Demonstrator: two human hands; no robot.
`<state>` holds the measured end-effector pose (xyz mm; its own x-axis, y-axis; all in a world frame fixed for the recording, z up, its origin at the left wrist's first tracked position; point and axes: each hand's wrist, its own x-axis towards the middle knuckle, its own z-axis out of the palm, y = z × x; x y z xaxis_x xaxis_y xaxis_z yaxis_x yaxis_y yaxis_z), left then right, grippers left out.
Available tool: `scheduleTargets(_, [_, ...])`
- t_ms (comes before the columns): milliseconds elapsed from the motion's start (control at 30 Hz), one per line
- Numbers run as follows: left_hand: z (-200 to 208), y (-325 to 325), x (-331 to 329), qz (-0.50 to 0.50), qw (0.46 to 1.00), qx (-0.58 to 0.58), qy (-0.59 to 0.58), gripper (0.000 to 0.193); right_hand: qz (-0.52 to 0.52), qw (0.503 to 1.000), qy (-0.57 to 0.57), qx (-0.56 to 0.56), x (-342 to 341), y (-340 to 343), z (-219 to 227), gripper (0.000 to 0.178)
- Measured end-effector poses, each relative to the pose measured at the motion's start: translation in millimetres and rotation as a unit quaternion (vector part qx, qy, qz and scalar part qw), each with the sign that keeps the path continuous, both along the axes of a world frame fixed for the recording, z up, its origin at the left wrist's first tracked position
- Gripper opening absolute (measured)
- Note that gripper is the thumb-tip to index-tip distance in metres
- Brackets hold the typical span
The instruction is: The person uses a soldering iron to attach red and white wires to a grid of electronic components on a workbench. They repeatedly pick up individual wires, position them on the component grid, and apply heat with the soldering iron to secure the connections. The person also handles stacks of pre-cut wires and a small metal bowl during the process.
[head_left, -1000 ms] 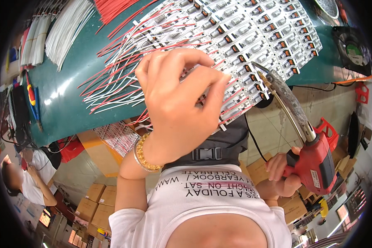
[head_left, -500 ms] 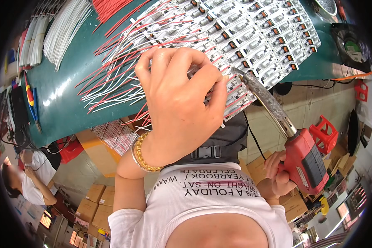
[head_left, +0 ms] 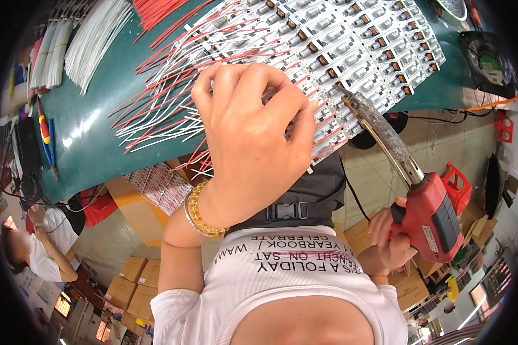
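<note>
My left hand [head_left: 256, 126] is over the near side of a panel of white circuit boards [head_left: 380, 75], fingers curled and thumb drawn in. Its fingertips are mostly hidden, so what they pinch does not show. Red and white wires [head_left: 155, 109] fan out leftward from the boards and run under this hand. My right hand [head_left: 390, 237] is wrapped round the handle of a red and black soldering gun [head_left: 430, 215]. The gun's long metal barrel slants up to the left, its dark tip just above the boards, to the right of my left thumb.
Bundles of white wires [head_left: 98, 43] and red wires [head_left: 155, 11] lie on the green tabletop [head_left: 86, 155]. A screwdriver [head_left: 43, 127] is at the left, a small fan [head_left: 489, 66] and a metal bowl [head_left: 456, 8] at the right. Beyond the table are cardboard boxes [head_left: 124, 282] and another person [head_left: 52, 241].
The soldering gun and my right hand have shifted slightly right, its tip moving up and right, away from my left thumb. My left hand stays nearly still.
</note>
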<state>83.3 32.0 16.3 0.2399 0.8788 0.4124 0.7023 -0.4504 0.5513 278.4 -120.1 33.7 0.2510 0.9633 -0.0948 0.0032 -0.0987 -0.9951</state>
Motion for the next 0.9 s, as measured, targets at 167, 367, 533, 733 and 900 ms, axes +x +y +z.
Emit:
scheduleTargets(167, [1.7, 0.0, -10.2, 0.005, 0.996, 0.076, -0.043, 0.013, 0.007, 0.998, 0.026, 0.05, 6.5, -3.4, -0.6, 0.072])
scheduleTargets(367, [3.9, -10.4, 8.2, -0.015, 0.999, 0.024, -0.018, 0.013, 0.012, 0.999, 0.018, 0.044, 12.6, -11.5, -1.2, 0.07])
scheduleTargets(533, [-6.2, -12.8, 14.7, 0.0, 0.999, 0.022, 0.027, 0.013, 0.106, 0.993, 0.016, 0.047, 28.4, -21.9, -6.9, 0.072])
scheduleTargets(733, [-7.4, -10.3, 14.6, -0.012, 0.999, 0.027, 0.013, 0.014, 0.014, 1.0, 0.028, -0.007, 33.8, -54.7, -19.9, 0.062])
scheduleTargets(900, [-7.7, -11.0, 14.5, -0.013, 0.999, 0.032, 0.025, 0.015, 0.069, 0.996, -0.061, 0.005, 20.7, -25.5, -4.5, 0.063])
